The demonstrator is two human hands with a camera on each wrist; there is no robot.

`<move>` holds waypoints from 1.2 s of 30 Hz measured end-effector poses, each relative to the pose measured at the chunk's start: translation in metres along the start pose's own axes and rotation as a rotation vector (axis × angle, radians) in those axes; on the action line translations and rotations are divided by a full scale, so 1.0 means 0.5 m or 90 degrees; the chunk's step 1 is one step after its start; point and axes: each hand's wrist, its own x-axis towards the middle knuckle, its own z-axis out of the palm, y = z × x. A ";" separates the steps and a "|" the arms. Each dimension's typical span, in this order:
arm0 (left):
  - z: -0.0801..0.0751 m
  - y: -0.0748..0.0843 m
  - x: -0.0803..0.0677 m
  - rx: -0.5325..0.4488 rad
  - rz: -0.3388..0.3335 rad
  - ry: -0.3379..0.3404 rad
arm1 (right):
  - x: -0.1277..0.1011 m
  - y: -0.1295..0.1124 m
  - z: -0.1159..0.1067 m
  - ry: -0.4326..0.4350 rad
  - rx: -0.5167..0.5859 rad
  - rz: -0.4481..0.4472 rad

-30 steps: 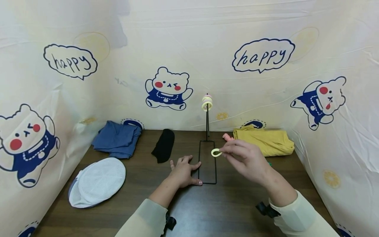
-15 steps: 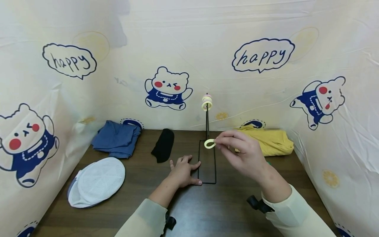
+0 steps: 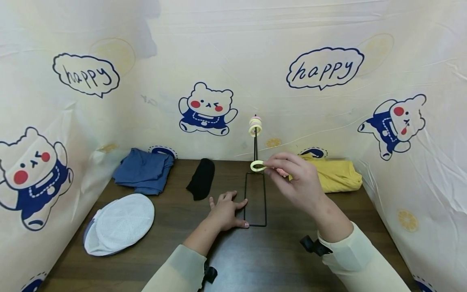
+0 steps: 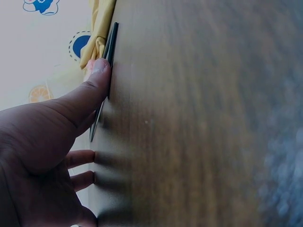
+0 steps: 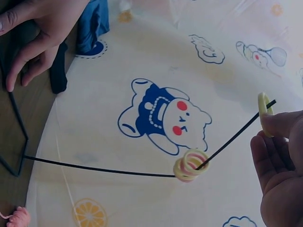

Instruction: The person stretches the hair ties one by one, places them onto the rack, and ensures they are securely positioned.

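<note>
My right hand (image 3: 296,182) pinches a pale yellow ring (image 3: 257,166) between thumb and fingertips. In the right wrist view the ring is at the free end of a black wire stand's arm (image 5: 234,138), and the rod's tip shows just past it. Several yellow and pink rings (image 5: 190,165) hang farther along the arm, at the bend by the upright (image 5: 102,169). The stand's rectangular base (image 3: 266,202) lies on the table. My left hand (image 3: 225,213), fingers spread, rests at its left side, thumb and forefinger touching the wire.
On the left lie folded blue cloth (image 3: 144,172), a white mesh cap (image 3: 120,225) and a black sock (image 3: 202,179). Folded yellow cloth (image 3: 339,175) lies at the back right, with a small pink item (image 3: 282,172) beside it, partly behind my right hand. Printed fabric walls (image 3: 146,113) surround the table.
My right hand has carried the ring forward and slightly left, to the arm's free end. The left hand, the stand and the hanging rings have stayed put.
</note>
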 end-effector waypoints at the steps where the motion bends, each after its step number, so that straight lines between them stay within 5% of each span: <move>1: 0.000 0.000 0.000 0.001 0.000 -0.001 | 0.000 0.003 0.001 -0.002 -0.001 0.010; 25: 0.001 -0.001 -0.003 -0.001 0.004 0.001 | 0.038 0.107 0.052 0.027 0.032 0.097; 36: -0.002 -0.001 -0.006 -0.015 0.012 0.007 | 0.060 0.152 0.072 0.042 0.031 0.219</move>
